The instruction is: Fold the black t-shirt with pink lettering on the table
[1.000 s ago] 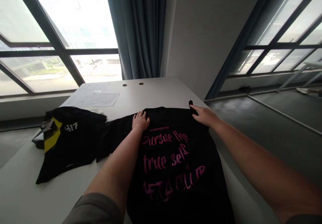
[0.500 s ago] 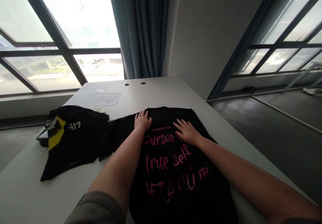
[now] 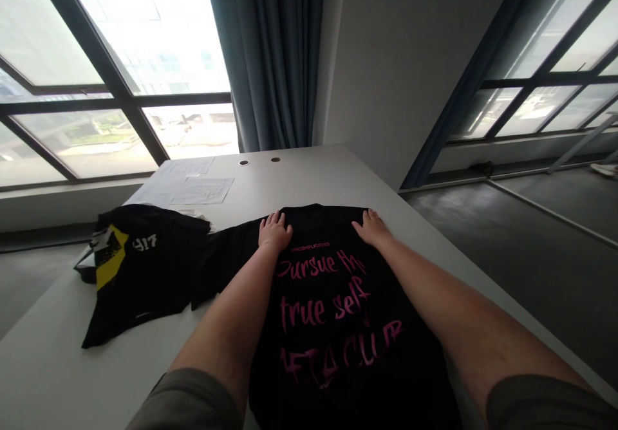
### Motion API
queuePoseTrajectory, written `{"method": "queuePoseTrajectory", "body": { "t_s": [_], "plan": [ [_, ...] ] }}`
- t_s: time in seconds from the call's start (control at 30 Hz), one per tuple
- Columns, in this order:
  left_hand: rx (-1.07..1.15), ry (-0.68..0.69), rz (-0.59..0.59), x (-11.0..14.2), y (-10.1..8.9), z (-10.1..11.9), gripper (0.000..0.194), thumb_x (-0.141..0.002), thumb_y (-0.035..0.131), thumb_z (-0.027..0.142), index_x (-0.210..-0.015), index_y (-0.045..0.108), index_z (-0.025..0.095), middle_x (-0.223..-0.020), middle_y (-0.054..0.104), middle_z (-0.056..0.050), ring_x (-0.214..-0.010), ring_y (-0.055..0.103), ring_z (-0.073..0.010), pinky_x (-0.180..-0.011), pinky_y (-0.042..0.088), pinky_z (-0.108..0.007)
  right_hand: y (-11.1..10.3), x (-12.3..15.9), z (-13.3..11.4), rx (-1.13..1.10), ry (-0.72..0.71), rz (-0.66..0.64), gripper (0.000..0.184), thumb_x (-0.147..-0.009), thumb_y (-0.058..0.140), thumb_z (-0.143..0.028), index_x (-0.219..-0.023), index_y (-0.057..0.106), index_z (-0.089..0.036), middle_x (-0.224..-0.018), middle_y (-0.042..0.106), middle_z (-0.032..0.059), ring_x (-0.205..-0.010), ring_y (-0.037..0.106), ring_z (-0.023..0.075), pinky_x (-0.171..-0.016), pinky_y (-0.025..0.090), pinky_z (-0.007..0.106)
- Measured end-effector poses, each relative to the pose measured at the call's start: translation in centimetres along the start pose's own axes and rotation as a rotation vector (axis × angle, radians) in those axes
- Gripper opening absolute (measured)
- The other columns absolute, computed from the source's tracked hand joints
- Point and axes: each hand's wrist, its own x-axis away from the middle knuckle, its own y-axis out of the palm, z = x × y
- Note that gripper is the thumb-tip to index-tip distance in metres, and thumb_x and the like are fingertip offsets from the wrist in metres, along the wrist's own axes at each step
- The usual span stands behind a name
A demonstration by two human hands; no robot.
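Observation:
A black T-shirt [image 3: 333, 346] with pink lettering lies spread on the white table, its collar edge away from me. One sleeve stretches out to the left; its right side is turned under or hidden beneath my arm. My left hand [image 3: 275, 232] rests flat on the shirt near its far left shoulder, fingers stretched forward. At the far right shoulder corner, my right hand [image 3: 374, 227] lies on the cloth with its thumb apart from the fingers. Left of the shirt is a bunched black garment [image 3: 145, 275] with a yellow patch and white letters.
The white table [image 3: 309, 176] runs to the wall. Sheets of paper [image 3: 205, 190] lie at its far left, near two round cable holes [image 3: 244, 163]. A blue curtain [image 3: 270, 63] hangs beyond, between windows. Grey floor [image 3: 506, 243] shows to the right.
My right hand has slid away from me and to the right, from the lettering up to the shirt's far right corner, uncovering more letters. My left hand stays in place.

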Motion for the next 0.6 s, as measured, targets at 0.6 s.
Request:
{"method": "queuePoseTrajectory", "body": {
  "t_s": [0.6],
  "plan": [
    [0.011, 0.004, -0.007, -0.1, -0.1, 0.1, 0.067, -0.1, 0.035, 0.053, -0.161, 0.04, 0.026, -0.173, 0.026, -0.004, -0.16, 0.022, -0.0246, -0.13, 0.017, -0.049, 1.1, 2.8, -5.3, -0.022, -0.046, -0.07, 0.093, -0.102, 0.021, -0.067, -0.165, 0.019, 0.001, -0.174, 0.009, 0.0233, -0.161, 0.009, 0.0363, -0.129, 0.01, 0.052]
  ]
}}
